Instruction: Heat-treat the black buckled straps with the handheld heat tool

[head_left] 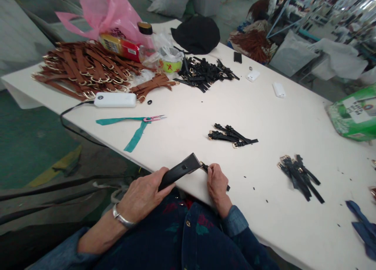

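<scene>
My left hand, with a silver bracelet on its wrist, is wrapped round a black handheld tool. The tool's far end points at a small black strap over the table's near edge. Closed fingers of my right hand pinch that strap, and its buckle end sticks out toward the tool. Beyond my hands lies a small bunch of black buckled straps. Another bunch rests farther right. Pink-handled snips with teal cloth strips lie to the left.
On the white table are piled brown straps, piled black straps, a white power bank with a cable, a black cap and a pink bag. A green package stands at the right.
</scene>
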Action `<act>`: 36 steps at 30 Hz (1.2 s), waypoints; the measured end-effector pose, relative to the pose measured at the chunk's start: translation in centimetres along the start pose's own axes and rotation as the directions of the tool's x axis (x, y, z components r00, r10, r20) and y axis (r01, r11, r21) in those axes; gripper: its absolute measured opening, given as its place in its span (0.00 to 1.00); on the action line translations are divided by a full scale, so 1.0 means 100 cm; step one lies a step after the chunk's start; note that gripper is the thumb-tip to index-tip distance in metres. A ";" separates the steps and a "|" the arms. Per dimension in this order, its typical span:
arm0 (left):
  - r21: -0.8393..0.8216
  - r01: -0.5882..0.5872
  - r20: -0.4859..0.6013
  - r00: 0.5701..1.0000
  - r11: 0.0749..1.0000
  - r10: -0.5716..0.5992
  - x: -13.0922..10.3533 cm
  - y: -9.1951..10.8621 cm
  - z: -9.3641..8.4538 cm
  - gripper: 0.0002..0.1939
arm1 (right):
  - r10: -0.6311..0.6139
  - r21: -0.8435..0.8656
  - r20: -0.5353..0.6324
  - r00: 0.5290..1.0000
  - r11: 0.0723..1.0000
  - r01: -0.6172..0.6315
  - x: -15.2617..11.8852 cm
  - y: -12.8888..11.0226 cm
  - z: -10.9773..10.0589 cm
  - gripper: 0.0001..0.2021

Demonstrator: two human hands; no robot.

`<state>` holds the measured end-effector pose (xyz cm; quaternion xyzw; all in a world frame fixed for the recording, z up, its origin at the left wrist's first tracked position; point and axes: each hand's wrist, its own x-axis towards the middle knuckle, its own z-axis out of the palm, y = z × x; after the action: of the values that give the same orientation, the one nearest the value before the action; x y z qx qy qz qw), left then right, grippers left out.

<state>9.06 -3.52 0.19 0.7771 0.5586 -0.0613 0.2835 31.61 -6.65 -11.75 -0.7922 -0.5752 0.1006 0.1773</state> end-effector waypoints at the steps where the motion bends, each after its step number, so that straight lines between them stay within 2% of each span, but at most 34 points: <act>1: 0.002 0.003 0.002 1.000 1.000 -0.003 0.001 -0.001 0.002 0.15 | 0.003 -0.037 0.005 1.000 0.999 -0.003 -0.007 0.006 -0.001 0.10; 5: 0.034 -0.015 0.008 1.000 0.999 0.015 0.004 -0.003 0.008 0.16 | -0.026 -0.129 -0.013 1.000 0.991 0.024 -0.026 0.018 -0.007 0.11; 11: 0.076 -0.114 0.067 0.992 0.991 0.109 0.011 0.009 0.019 0.16 | -0.117 -0.224 -0.028 0.993 0.969 0.108 -0.029 0.019 -0.013 0.10; 17: 0.164 -0.165 0.113 0.983 0.973 0.147 0.030 0.027 0.028 0.15 | -0.178 -0.082 -0.046 0.983 0.981 0.174 -0.025 0.021 -0.016 0.07; 22: 0.204 -0.178 0.136 0.979 0.963 0.153 0.036 0.030 0.032 0.16 | -0.167 0.043 -0.077 0.983 0.984 0.171 -0.020 0.023 -0.011 0.06; 31: 0.231 -0.206 0.132 0.975 0.951 0.179 0.035 0.025 0.034 0.15 | -0.143 0.103 -0.055 0.988 0.984 0.148 -0.007 0.020 -0.004 0.07; 36: 0.244 -0.242 0.155 0.966 0.939 0.208 0.036 0.024 0.030 0.14 | -0.179 0.092 -0.039 0.983 0.979 0.182 -0.001 0.021 -0.004 0.08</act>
<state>13.25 -2.60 -2.89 0.8610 0.4338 -0.1507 0.2186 33.59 -7.40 -12.22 -0.7290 -0.6364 0.0991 0.2319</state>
